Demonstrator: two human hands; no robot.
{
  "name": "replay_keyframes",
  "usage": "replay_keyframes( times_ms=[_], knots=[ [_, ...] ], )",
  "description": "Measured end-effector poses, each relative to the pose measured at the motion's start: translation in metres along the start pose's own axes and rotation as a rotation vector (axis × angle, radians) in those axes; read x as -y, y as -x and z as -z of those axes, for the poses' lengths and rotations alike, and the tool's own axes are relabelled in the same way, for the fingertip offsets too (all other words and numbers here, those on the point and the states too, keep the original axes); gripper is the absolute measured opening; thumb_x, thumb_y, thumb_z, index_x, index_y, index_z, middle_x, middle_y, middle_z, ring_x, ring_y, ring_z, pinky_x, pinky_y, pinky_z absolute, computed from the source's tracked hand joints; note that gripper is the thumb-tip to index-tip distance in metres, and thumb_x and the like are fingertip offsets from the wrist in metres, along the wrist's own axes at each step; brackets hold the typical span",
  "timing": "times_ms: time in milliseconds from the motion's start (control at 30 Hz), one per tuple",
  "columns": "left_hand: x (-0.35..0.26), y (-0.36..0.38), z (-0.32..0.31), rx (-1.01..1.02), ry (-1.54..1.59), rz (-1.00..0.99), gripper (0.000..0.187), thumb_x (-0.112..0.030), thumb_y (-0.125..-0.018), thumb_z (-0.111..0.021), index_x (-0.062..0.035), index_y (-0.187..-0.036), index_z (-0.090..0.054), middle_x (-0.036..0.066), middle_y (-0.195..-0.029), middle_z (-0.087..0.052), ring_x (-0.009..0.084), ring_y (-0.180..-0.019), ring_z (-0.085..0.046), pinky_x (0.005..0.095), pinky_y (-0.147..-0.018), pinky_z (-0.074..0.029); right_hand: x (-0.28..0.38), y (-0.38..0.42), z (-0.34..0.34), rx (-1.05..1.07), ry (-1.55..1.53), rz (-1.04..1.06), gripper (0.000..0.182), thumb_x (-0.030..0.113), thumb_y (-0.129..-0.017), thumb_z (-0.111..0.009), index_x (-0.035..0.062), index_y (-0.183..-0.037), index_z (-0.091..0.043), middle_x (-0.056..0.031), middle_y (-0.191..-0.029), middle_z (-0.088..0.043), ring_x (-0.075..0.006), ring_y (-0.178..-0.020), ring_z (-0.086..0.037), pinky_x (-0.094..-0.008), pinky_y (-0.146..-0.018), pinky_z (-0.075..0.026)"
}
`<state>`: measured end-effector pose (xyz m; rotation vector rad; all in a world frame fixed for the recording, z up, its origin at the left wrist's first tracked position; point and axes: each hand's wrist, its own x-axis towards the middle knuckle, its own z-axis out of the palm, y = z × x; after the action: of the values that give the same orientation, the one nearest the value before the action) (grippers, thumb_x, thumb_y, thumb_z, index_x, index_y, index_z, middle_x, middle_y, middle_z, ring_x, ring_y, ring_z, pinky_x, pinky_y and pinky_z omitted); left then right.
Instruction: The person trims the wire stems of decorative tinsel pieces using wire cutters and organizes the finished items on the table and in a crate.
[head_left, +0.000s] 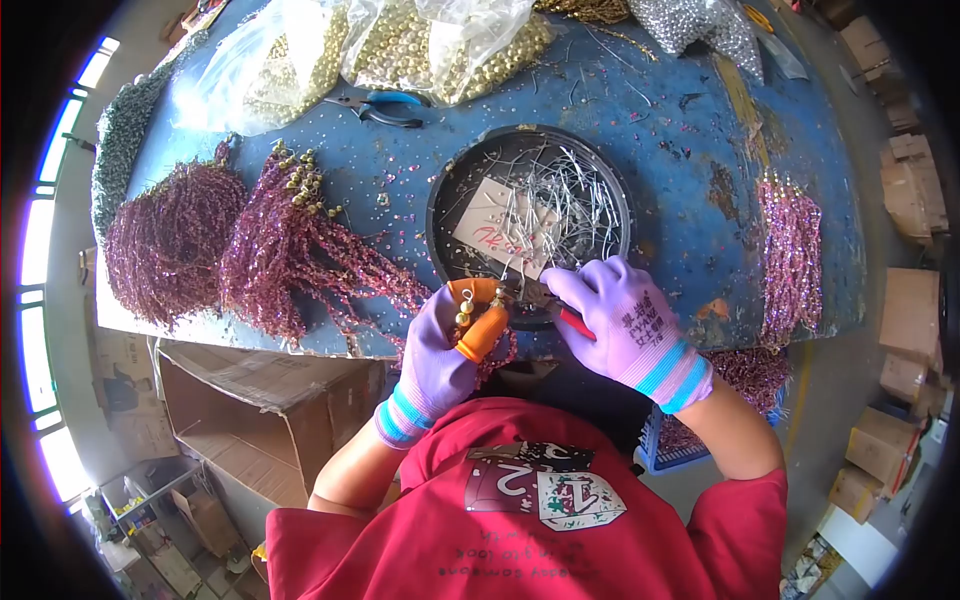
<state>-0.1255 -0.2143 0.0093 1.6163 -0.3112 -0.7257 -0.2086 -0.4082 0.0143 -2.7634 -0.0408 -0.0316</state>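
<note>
My left hand (435, 345), in a purple glove with orange finger covers, is closed. Its thumb and forefinger pinch a small wire piece with gold beads (463, 314) and a loop at its top; a pink beaded strand (505, 350) hangs beside the hand. In my purple-gloved right hand (622, 318) is a pair of red-handled pliers (574, 322), with their jaws close to the left fingertips. Both hands are at the near rim of a round black tray (436, 215). Inside it lie loose silver wires (575, 195) and a cardboard piece (490, 215) with red writing.
Pink tinsel bundles (175, 245) lie at the left, another bundle (790, 260) at the right. Blue-handled pliers (390, 103) rest near bags of gold beads (440, 50). An open cardboard box (250, 420) and a blue basket (685, 458) stand below the table edge.
</note>
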Motion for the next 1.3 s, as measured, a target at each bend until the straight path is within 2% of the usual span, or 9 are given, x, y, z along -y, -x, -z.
replay_keyframes(
  times_ms=[233, 300, 533, 600, 700, 767, 1000, 1167, 1300],
  knots=[
    [0.006, -0.008, -0.007, -0.007, 0.087, 0.058, 0.023, -0.012, -0.09, -0.06, 0.0003, -0.11, -0.056, 0.003, -0.085, -0.06, 0.0086, -0.071, -0.059, 0.0241, -0.062, -0.05, -0.004, 0.0, -0.005, 0.106, -0.058, -0.079, 0.035, 0.013, -0.076, -0.066, 0.0116, -0.109, -0.054, -0.0122, -0.086, -0.057, -0.0331, -0.083, -0.06, -0.043, -0.071, -0.051],
    [0.007, -0.01, -0.007, 0.002, 0.044, 0.093, 0.029, -0.016, -0.089, -0.062, 0.0011, -0.112, -0.057, 0.002, -0.093, -0.063, 0.0088, -0.082, -0.057, 0.0246, -0.076, -0.047, -0.005, 0.0, -0.006, 0.138, -0.062, -0.124, 0.035, 0.013, -0.076, -0.066, 0.0109, -0.109, -0.054, -0.0127, -0.088, -0.059, -0.0332, -0.084, -0.061, -0.043, -0.073, -0.052],
    [0.009, -0.015, -0.002, 0.164, 0.448, 0.116, 0.026, -0.017, -0.094, -0.056, -0.0017, -0.115, -0.057, 0.002, -0.085, -0.06, 0.0084, -0.07, -0.059, 0.021, -0.062, -0.048, -0.013, -0.001, -0.006, 0.071, -0.203, -0.105, 0.033, 0.013, -0.077, -0.067, 0.0069, -0.107, -0.055, -0.015, -0.095, -0.061, -0.0335, -0.087, -0.061, -0.0411, -0.076, -0.052],
    [0.009, -0.015, 0.003, 0.175, 0.428, 0.19, 0.027, -0.019, -0.095, -0.055, -0.0019, -0.116, -0.057, 0.002, -0.085, -0.061, 0.0076, -0.068, -0.058, 0.0204, -0.061, -0.047, -0.016, -0.002, -0.017, -0.278, -0.417, 0.041, 0.028, 0.008, -0.082, -0.064, 0.0024, -0.108, -0.055, -0.012, -0.1, -0.063, -0.0258, -0.091, -0.063, -0.0351, -0.084, -0.05],
    [0.009, -0.01, 0.001, 0.194, 0.512, 0.272, 0.031, -0.023, -0.097, -0.05, -0.0005, -0.116, -0.057, 0.003, -0.087, -0.062, 0.0062, -0.065, -0.056, 0.0201, -0.058, -0.045, -0.006, -0.005, -0.02, -0.14, -1.074, -0.224, 0.022, 0.003, -0.087, -0.058, -0.0004, -0.109, -0.055, -0.0069, -0.101, -0.062, -0.0162, -0.095, -0.061, -0.0304, -0.09, -0.045],
    [0.006, -0.01, 0.003, 0.328, 0.569, 0.33, 0.033, -0.025, -0.097, -0.049, 0.0007, -0.117, -0.056, 0.005, -0.089, -0.063, 0.0068, -0.066, -0.056, 0.0197, -0.057, -0.044, 0.003, -0.012, -0.011, -0.081, -1.254, -0.185, 0.02, 0.001, -0.09, -0.053, 0.0008, -0.11, -0.055, -0.003, -0.101, -0.061, -0.0111, -0.097, -0.058, -0.0284, -0.093, -0.043],
    [0.015, -0.008, 0.002, 0.388, 0.55, 0.273, 0.028, -0.02, -0.096, -0.052, 0.0, -0.114, -0.056, 0.004, -0.09, -0.061, 0.0071, -0.069, -0.056, 0.0188, -0.059, -0.044, 0.006, -0.013, -0.019, -0.087, -1.337, -0.255, 0.021, 0.002, -0.089, -0.055, 0.0, -0.11, -0.054, -0.0029, -0.099, -0.061, -0.009, -0.095, -0.058, -0.0272, -0.09, -0.045],
    [0.025, -0.009, 0.0, 0.321, 0.368, 0.19, 0.022, -0.019, -0.096, -0.052, -0.0023, -0.11, -0.056, 0.005, -0.087, -0.06, 0.0079, -0.066, -0.056, 0.018, -0.057, -0.043, 0.007, -0.014, -0.025, -0.178, -1.11, -0.151, 0.02, 0.013, -0.093, -0.057, 0.0035, -0.111, -0.056, -0.0019, -0.09, -0.061, -0.0034, -0.079, -0.057, -0.023, -0.072, -0.048],
    [0.017, -0.008, 0.006, 0.398, 0.554, 0.338, 0.03, -0.024, -0.096, -0.054, -0.0003, -0.113, -0.058, 0.002, -0.086, -0.061, 0.0064, -0.07, -0.055, 0.0203, -0.06, -0.043, 0.011, -0.014, -0.015, -0.106, -1.145, -0.216, 0.02, 0.015, -0.093, -0.058, 0.0048, -0.11, -0.056, -0.001, -0.087, -0.06, -0.0032, -0.073, -0.057, -0.0221, -0.064, -0.048]
  ],
)
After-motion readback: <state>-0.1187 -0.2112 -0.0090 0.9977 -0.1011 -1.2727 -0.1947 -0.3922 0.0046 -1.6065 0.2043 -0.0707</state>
